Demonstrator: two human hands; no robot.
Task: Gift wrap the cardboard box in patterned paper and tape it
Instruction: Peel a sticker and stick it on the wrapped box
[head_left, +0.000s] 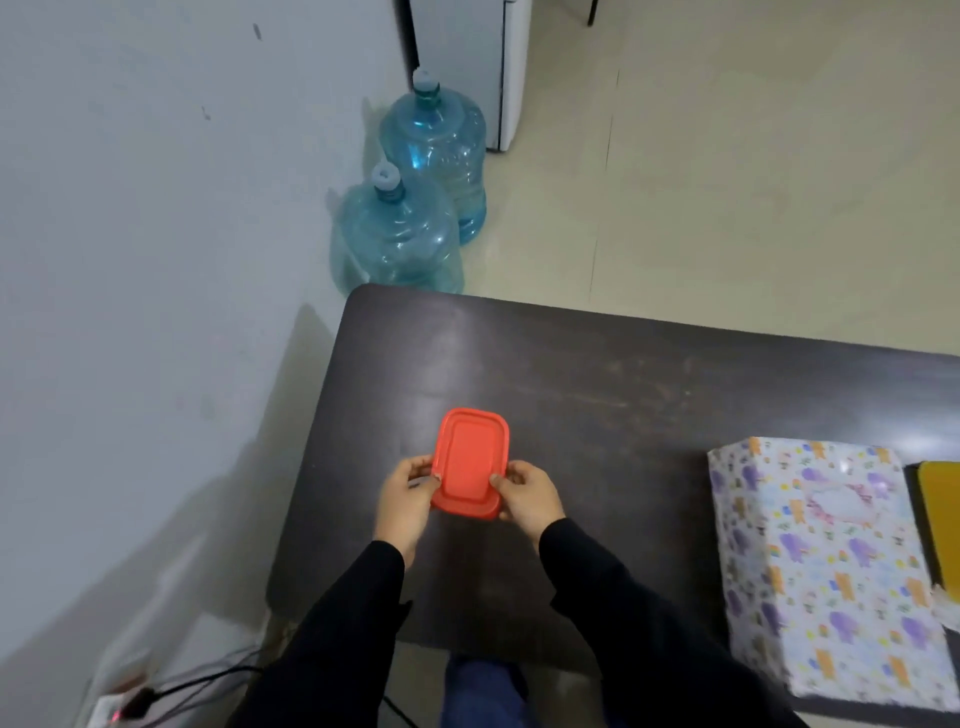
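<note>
Nearest, at the lower left, dark cables lie on the floor beside the wall. Two black sleeves reach forward over the near edge of the dark table. The left hand and the right hand both grip a red container by its near end. Each thumb lies on the top and the fingers curl around the sides. The container is flat and rectangular with round corners, and its long side points away from the person. I cannot tell if it touches the table.

The box lies on the table at the right, well apart from the hands. It is fully covered in paper, white with purple and orange figures. Just beside it, at the right edge of the view, a yellow thing is partly visible.

Behind the far left corner of the table, two blue water bottles stand upright on the pale floor, near the wall. Further back stands a white cabinet.
</note>
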